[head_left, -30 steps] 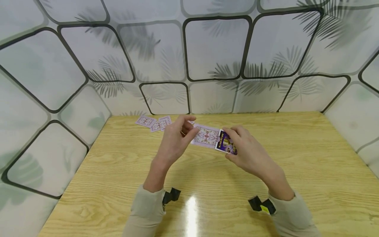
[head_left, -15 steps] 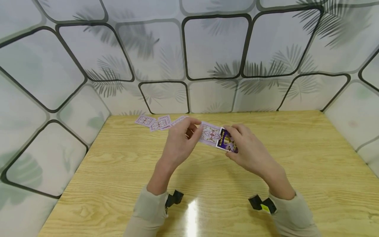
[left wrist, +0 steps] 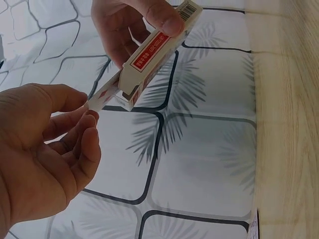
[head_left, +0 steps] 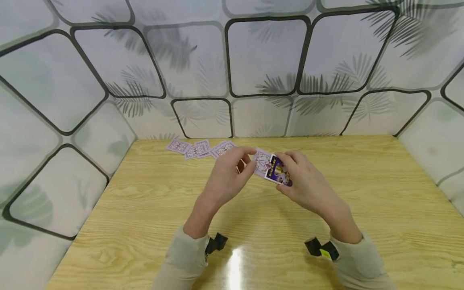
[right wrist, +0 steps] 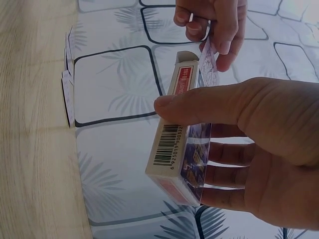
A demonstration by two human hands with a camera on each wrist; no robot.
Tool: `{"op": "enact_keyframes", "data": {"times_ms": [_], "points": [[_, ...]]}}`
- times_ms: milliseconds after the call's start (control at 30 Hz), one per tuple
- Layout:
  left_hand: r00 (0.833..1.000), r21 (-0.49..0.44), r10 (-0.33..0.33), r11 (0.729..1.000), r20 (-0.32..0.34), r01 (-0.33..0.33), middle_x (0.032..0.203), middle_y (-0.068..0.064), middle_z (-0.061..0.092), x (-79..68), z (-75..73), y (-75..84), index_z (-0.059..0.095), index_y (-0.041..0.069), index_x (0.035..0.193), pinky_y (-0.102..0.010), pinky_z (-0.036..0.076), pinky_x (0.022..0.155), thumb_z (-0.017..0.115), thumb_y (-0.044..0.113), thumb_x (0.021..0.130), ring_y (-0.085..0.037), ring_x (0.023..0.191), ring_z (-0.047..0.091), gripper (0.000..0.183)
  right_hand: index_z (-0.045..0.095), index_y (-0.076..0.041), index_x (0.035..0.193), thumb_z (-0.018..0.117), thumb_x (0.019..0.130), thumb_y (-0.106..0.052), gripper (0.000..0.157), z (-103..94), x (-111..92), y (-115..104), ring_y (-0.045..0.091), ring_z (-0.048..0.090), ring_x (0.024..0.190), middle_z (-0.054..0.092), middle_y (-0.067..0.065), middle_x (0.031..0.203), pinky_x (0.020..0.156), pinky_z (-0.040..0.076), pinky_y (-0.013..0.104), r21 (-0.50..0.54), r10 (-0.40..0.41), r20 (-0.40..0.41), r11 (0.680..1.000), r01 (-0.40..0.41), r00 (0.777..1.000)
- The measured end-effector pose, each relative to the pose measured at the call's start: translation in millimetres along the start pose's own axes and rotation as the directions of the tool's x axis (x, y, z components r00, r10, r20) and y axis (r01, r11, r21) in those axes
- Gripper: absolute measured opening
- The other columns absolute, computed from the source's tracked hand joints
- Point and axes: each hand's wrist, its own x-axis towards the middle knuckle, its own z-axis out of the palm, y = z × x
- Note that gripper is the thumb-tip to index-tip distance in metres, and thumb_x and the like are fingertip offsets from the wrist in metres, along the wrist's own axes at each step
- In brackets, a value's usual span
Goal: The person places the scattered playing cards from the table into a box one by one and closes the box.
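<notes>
My right hand (head_left: 308,185) grips a purple-fronted playing-card box (head_left: 278,171), thumb along its narrow white side with the barcode in the right wrist view. The end flap (right wrist: 188,56) of the box stands open towards my left hand (head_left: 232,173). Between that hand's thumb and fingers is pinched a playing card (head_left: 262,162) with a pink floral back. Part of the card lies inside the box's open end; the rest sticks out. Both are held up above the table, as the left wrist view shows the box (left wrist: 149,55) against the wall.
Several playing cards lie back up near the table's far edge: a single card (head_left: 179,146) at the left, overlapping cards (head_left: 196,150) beside it, and more cards (head_left: 222,148) behind my left hand. A patterned wall (head_left: 266,56) rises behind the wooden table (head_left: 145,225).
My left hand has moved right, towards the box, and less of the card shows outside it. The cards behind that hand have come into view. My right hand stays nearly still.
</notes>
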Motion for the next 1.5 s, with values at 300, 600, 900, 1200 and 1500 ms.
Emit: {"op": "enact_keyframes", "data": {"times_ms": [300, 600, 900, 1200, 1500], "points": [[1.0, 0.001, 0.003, 1.0, 0.012, -0.003, 0.087, -0.004, 0.065, -1.0, 0.9, 0.3, 0.069, 0.003, 0.11, -0.023, 0.049, 0.062, 0.062, 0.005, 0.094, -0.01, 0.068, 0.054, 0.018, 0.047, 0.004, 0.141, 0.086, 0.075, -0.008, 0.077, 0.7, 1.0, 0.7, 0.035, 0.055, 0.108, 0.049, 0.024, 0.129, 0.087, 0.051, 0.049, 0.003, -0.002, 0.003, 1.0, 0.002, 1.0], [1.0, 0.014, 0.012, 1.0, 0.021, -0.013, 0.088, -0.004, 0.065, -1.6, 1.1, -0.2, 0.069, 0.003, 0.106, -0.023, 0.049, 0.062, 0.061, 0.005, 0.094, -0.011, 0.069, 0.054, 0.014, 0.047, 0.004, 0.141, 0.085, 0.075, -0.008, 0.077, 0.3, 1.4, 0.9, 0.034, 0.054, 0.107, 0.049, 0.023, 0.128, 0.087, 0.052, 0.049, 0.005, -0.001, 0.004, 1.0, 0.001, 1.0], [1.0, 0.026, 0.01, 1.0, 0.028, -0.01, 0.088, -0.004, 0.064, -3.0, 1.8, -0.7, 0.068, 0.003, 0.105, -0.023, 0.048, 0.062, 0.061, 0.005, 0.094, -0.011, 0.069, 0.054, 0.013, 0.046, 0.005, 0.141, 0.085, 0.075, -0.008, 0.077, -0.2, 1.0, 1.5, 0.033, 0.054, 0.107, 0.049, 0.023, 0.128, 0.086, 0.052, 0.048, -0.001, 0.0, 0.01, 1.0, 0.0, 1.0], [0.999, 0.024, -0.015, 1.0, 0.042, 0.014, 0.089, -0.003, 0.065, -3.3, 0.1, -1.4, 0.069, 0.003, 0.105, -0.023, 0.049, 0.062, 0.06, 0.006, 0.095, -0.011, 0.07, 0.054, 0.013, 0.047, 0.004, 0.141, 0.086, 0.075, -0.008, 0.077, 0.0, -0.1, 1.9, 0.032, 0.055, 0.106, 0.05, 0.022, 0.127, 0.086, 0.052, 0.048, 0.004, 0.011, 0.017, 1.0, -0.011, 1.0], [0.999, 0.024, -0.02, 1.0, 0.043, 0.019, 0.088, -0.003, 0.066, -1.5, -0.4, -3.7, 0.069, 0.005, 0.103, -0.023, 0.049, 0.063, 0.06, 0.006, 0.095, -0.011, 0.07, 0.055, 0.012, 0.047, 0.004, 0.14, 0.086, 0.075, -0.009, 0.077, 0.6, -0.1, 3.5, 0.032, 0.055, 0.105, 0.05, 0.021, 0.126, 0.085, 0.052, 0.047, 0.0, 0.015, 0.02, 1.0, -0.015, 1.0]]}}
